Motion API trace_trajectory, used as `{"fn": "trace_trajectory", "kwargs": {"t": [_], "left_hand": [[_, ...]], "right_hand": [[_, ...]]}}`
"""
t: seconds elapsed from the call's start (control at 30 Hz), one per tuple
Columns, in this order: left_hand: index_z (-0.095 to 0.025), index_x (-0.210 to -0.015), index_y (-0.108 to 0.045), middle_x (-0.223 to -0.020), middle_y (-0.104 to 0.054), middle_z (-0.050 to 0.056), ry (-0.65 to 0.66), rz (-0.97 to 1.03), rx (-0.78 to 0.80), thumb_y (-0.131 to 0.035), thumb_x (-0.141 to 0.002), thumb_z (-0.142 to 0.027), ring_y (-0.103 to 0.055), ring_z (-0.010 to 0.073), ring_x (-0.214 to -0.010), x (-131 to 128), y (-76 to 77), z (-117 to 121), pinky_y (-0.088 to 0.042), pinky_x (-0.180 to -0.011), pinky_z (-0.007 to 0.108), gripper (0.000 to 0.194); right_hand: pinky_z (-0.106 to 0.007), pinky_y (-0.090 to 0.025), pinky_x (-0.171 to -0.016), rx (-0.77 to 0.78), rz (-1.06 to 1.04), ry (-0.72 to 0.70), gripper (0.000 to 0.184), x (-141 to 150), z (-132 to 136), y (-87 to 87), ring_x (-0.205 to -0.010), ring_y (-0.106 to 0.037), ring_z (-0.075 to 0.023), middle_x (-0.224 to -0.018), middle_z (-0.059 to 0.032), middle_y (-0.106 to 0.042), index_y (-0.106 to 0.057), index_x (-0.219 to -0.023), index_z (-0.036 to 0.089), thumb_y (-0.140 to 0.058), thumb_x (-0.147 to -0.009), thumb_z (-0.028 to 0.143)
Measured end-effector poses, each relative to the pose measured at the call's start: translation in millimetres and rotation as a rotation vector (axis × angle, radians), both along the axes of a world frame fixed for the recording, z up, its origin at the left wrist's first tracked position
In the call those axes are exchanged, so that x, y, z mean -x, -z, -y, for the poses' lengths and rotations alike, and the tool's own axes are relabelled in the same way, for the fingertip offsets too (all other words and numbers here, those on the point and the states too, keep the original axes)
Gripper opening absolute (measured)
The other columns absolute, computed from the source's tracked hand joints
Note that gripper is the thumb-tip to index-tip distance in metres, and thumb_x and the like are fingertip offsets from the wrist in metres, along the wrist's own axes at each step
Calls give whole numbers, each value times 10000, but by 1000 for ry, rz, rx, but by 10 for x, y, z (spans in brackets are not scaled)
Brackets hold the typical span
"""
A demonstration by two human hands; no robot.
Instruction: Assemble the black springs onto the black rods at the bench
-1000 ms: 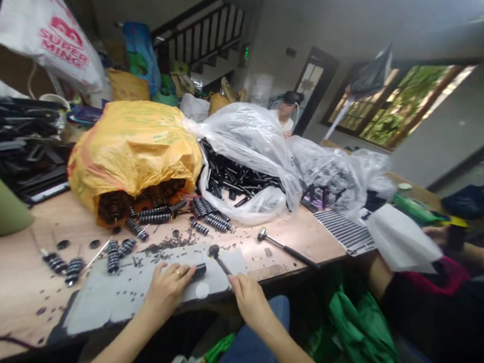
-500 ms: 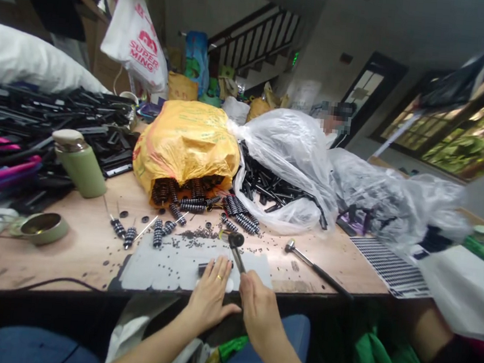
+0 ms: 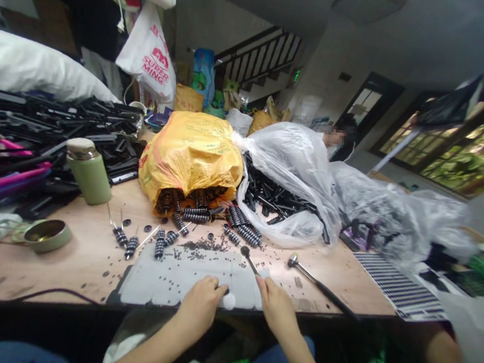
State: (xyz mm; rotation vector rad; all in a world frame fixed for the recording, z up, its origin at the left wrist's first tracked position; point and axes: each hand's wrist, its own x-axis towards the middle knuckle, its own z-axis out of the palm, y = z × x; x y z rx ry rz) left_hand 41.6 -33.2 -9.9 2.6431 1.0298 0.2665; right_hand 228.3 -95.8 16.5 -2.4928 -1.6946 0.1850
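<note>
My right hand [image 3: 276,306] grips the handle of a small hammer [image 3: 250,260], whose head hangs just above the grey mat [image 3: 164,279] at the table's near edge. My left hand [image 3: 201,305] is curled on the mat's front edge, pinching a small dark part that I cannot make out; a white round disc [image 3: 229,301] lies beside its fingers. Tiny black beads are scattered over the mat.
A second hammer [image 3: 310,275] lies to the right. Behind are a yellow bag [image 3: 191,152] spilling black coiled pieces, clear bags [image 3: 295,164] of black rods, a green flask [image 3: 89,171], a tin lid [image 3: 46,234] and stacked black strips [image 3: 50,123]. Another person's arm [image 3: 443,352] is at lower right.
The view has swung left and settled. The hammer head has come down lower toward the mat, and my left hand has slid back to the mat's front edge.
</note>
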Motion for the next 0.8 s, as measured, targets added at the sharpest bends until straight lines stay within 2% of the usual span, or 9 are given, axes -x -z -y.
{"fn": "trace_trajectory", "kwargs": {"t": [0.1,0.17,0.23,0.33,0.4,0.53,0.63,0.7,0.8], "left_hand": [[-167,-963,-612,-902,-585,95,-101,-56,-11,-426,-816,-171,-533,217,-849,185,-202,-310,-433,-753,322,237],[-147,-1052,-573,-956,-566,113,-261,-51,-133,-374,-851,-218,-509,229,-900,216,-300,-761,-414,-789,333,292],[-153,-1046,-579,-1027,-539,120,-390,-119,-191,-319,-869,-224,-475,232,-981,184,-349,-1298,-397,-819,321,322],[-134,-950,-620,-1039,-532,146,-423,-178,-164,-377,-841,-243,-474,250,-1011,97,-324,-1968,-401,-811,314,288],[-128,-894,-634,-1004,-552,154,-416,-220,-132,-435,-809,-274,-509,256,-963,47,-274,-2231,-417,-777,315,261],[-113,-872,-615,-979,-582,159,-347,-280,-126,-478,-779,-296,-541,259,-917,5,-216,-2393,-425,-726,311,246],[-82,-925,-571,-948,-590,179,-316,-275,-187,-394,-822,-235,-538,274,-925,8,-214,-2339,-411,-748,346,255],[-66,-958,-543,-893,-597,181,-314,-264,-225,-313,-851,-196,-551,273,-884,10,-210,-2277,-402,-756,370,285],[-84,-982,-538,-920,-588,174,-312,-185,-269,-300,-864,-236,-546,281,-896,-24,-220,-2165,-401,-763,386,306]], "right_hand": [[-262,-369,-572,6,102,76,360,-354,-90,233,-695,-628,-206,-734,-65,-651,-542,-766,193,-285,-919,393],[-280,-394,-619,-54,151,68,301,-479,-142,387,-754,-610,-217,-786,-79,-632,-545,-778,179,-343,-905,361],[-296,-413,-676,-158,158,24,226,-527,-219,460,-822,-582,-226,-835,-88,-609,-547,-810,166,-408,-882,330],[-298,-424,-755,-292,71,-73,166,-574,-474,373,-875,-550,-208,-877,-78,-592,-545,-856,164,-459,-860,306],[-287,-414,-811,-315,6,-94,147,-668,-780,222,-923,-530,-189,-919,-73,-589,-547,-883,162,-459,-862,279],[-327,-373,-905,-311,-38,40,201,-1024,-1554,-53,-1041,-486,-186,-1045,-104,-564,-545,-976,124,-388,-899,222],[-382,-441,-839,-243,-132,119,238,-1213,-1987,-97,-982,-535,-190,-1077,-81,-554,-537,-1040,129,-487,-868,285],[-375,-476,-789,-212,-211,139,301,-1244,-2126,-83,-932,-562,-181,-1086,-73,-550,-522,-1083,134,-532,-844,318],[-372,-479,-790,-259,-321,123,285,-1199,-2113,-101,-930,-567,-179,-1075,-73,-561,-533,-1068,133,-533,-845,310]]}}
